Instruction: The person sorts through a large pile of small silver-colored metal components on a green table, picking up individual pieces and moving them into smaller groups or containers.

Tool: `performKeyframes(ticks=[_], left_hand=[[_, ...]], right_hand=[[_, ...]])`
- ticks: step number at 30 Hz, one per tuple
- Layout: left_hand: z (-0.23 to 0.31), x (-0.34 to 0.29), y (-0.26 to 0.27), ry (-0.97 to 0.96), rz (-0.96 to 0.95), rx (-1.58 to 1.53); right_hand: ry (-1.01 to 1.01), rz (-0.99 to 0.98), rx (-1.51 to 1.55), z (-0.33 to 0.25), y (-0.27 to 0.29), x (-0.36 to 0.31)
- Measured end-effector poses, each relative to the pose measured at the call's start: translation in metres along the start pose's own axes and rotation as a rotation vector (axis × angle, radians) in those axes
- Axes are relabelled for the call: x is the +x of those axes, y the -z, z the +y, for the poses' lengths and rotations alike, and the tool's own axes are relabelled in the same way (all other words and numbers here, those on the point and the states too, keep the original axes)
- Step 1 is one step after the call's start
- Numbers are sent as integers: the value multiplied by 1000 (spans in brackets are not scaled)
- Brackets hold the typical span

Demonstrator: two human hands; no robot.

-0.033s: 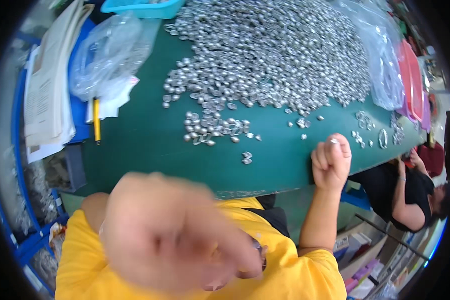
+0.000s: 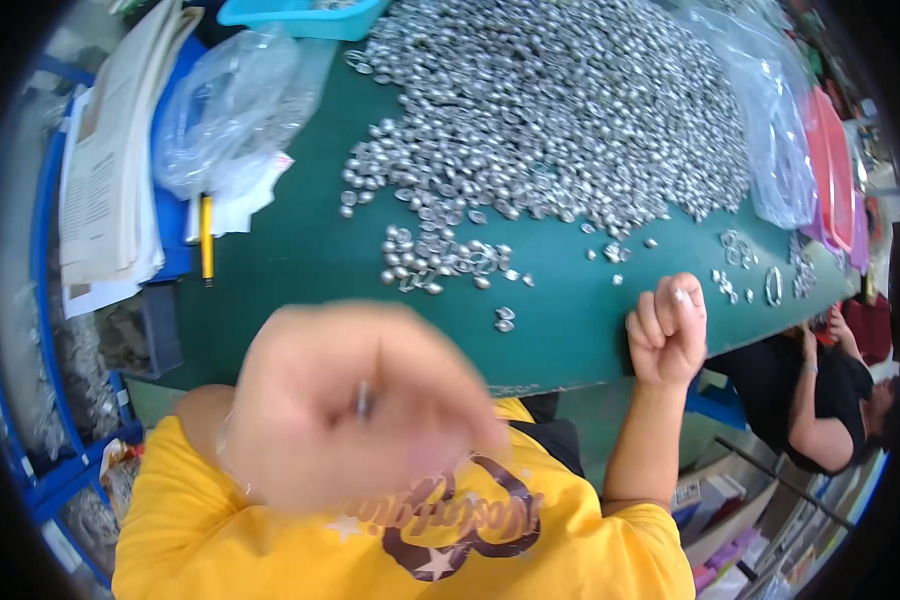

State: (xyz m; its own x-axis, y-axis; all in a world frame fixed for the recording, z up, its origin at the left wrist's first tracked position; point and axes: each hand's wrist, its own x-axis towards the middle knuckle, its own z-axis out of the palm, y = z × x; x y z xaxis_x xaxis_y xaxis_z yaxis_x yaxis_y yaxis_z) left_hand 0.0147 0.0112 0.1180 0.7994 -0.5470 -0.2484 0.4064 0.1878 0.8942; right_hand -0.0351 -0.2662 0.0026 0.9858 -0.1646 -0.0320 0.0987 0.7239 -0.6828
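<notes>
My left hand (image 2: 355,400) is raised close to the camera, large and smeared by motion. Its fingers are curled round, and a small grey spot shows inside the curl, too blurred to name. Over the table's near edge, my right hand (image 2: 667,328) is closed in a pinch. Something small and shiny shows at its thumb tip; what it is cannot be made out. A big heap of small silvery oval metal pieces (image 2: 570,110) covers the far part of the green table (image 2: 280,250). Nearer lie a small cluster of the pieces (image 2: 440,262) and a pair of pieces (image 2: 505,320).
Left of the heap are a clear plastic bag (image 2: 225,110), a yellow cutter knife (image 2: 207,240) and stacked papers (image 2: 115,170). A turquoise basket (image 2: 305,18) stands at the back. To the right are another plastic bag (image 2: 780,150), a red tray (image 2: 832,170) and a seated person (image 2: 805,400).
My left hand has moved up and slightly right, uncovering more of the yellow shirt. My right hand stays in its pinch. The whole view has shifted slightly.
</notes>
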Motion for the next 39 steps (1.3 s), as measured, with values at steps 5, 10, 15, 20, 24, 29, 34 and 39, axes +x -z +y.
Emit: performKeyframes(ticks=[5, 10, 15, 20, 24, 29, 34, 39], left_hand=[[-42, 26, 46, -151, 283, -247], [-70, 40, 52, -302, 412, 572], [-78, 49, 46, -595, 323, 967], [-84, 60, 39, -607, 176, 1296], [-94, 68, 41, -594, 174, 1349], [-95, 70, 38, -628, 219, 1334], [-97, 73, 34, -634, 218, 1351], [-79, 71, 36, -476, 119, 512]], right_hand=[[-225, -99, -93, 6, -21, 18], [252, -559, -1384, 38, -74, 44], [353, -660, -1684, 49, -73, 49], [425, -640, -1671, 53, -71, 49], [-90, -334, -991, 42, -50, 56], [-381, -283, -166, 31, -44, 68], [-425, -310, -149, 29, -46, 67], [-388, -374, -63, 31, -48, 68]])
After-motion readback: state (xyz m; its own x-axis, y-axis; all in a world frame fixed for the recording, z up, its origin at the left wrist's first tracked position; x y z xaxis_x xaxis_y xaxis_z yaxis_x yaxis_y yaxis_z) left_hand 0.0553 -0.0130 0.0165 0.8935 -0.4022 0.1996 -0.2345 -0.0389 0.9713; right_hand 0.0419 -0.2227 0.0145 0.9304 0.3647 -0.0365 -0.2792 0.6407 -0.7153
